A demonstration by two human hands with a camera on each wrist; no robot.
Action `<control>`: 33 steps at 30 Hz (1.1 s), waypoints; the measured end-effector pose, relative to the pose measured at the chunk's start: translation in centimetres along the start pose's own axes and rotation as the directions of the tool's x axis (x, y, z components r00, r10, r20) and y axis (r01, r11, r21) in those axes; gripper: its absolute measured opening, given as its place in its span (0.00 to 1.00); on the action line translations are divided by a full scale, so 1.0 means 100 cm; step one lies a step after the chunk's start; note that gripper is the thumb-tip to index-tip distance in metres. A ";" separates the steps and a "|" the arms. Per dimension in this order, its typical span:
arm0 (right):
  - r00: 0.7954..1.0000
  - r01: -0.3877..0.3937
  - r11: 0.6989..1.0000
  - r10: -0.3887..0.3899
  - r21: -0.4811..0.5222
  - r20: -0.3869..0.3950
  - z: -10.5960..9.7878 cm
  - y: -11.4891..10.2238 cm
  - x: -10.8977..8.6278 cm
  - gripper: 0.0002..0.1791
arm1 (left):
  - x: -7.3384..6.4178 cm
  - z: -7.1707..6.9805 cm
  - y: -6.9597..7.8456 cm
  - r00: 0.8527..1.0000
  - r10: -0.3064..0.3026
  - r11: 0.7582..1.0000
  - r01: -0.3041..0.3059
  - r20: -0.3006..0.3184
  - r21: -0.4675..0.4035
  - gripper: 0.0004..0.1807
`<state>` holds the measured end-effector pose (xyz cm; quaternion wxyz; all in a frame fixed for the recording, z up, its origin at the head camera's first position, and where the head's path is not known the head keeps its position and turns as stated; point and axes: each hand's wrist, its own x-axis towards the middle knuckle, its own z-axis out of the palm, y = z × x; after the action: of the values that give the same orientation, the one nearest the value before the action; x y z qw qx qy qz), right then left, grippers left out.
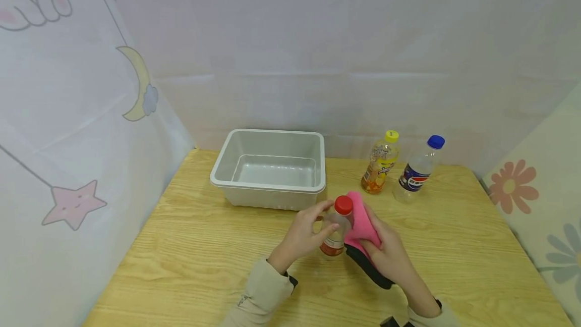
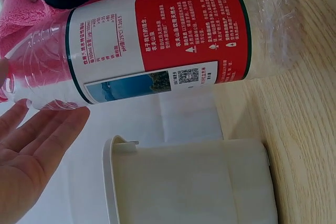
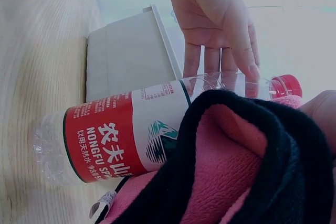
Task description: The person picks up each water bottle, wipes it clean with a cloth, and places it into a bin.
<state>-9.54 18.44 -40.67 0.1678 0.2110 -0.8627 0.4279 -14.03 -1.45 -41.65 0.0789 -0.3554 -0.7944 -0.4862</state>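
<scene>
A clear plastic water bottle [image 1: 332, 246] with a red cap and a red-and-white label stands upright, slightly tilted, in front of me. My left hand [image 1: 305, 230] holds its upper part, thumb on the near side and fingers [image 2: 44, 137] on the far side. My right hand [image 1: 391, 254] grips a folded pink cloth [image 1: 363, 226] with a black side. This cloth lies against the bottle's right side; in the right wrist view, its black-edged fold [image 3: 220, 156] covers part of the label.
Behind the bottle stands a light grey plastic bin [image 1: 268, 188]. At the back right are a yellow-capped bottle [image 1: 380, 165] with an orange lower part and a blue-capped Pepsi bottle [image 1: 415, 175]. A white printed curtain [image 1: 281, 100] hangs along the wooden table's [image 1: 181, 246] far edge.
</scene>
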 end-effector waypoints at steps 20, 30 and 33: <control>0.999 -0.031 0.999 0.032 -0.029 0.025 0.014 0.015 -0.006 0.41 | -0.002 0.002 -0.001 0.999 0.005 1.000 -0.005 -0.037 0.011 0.24; 0.994 -0.098 0.994 0.095 0.049 0.060 0.021 0.026 -0.012 0.38 | -0.003 0.002 0.000 0.999 -0.012 1.000 0.012 -0.042 -0.009 0.24; 0.991 -0.119 0.992 0.115 0.052 0.073 0.023 0.029 -0.014 0.37 | -0.003 0.003 0.000 0.999 -0.013 1.000 0.013 -0.046 -0.011 0.24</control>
<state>-10.07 18.47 -44.64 0.1063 0.1793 -0.8666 0.4534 -13.72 -1.37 -41.93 0.0922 -0.3393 -0.7919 -0.4993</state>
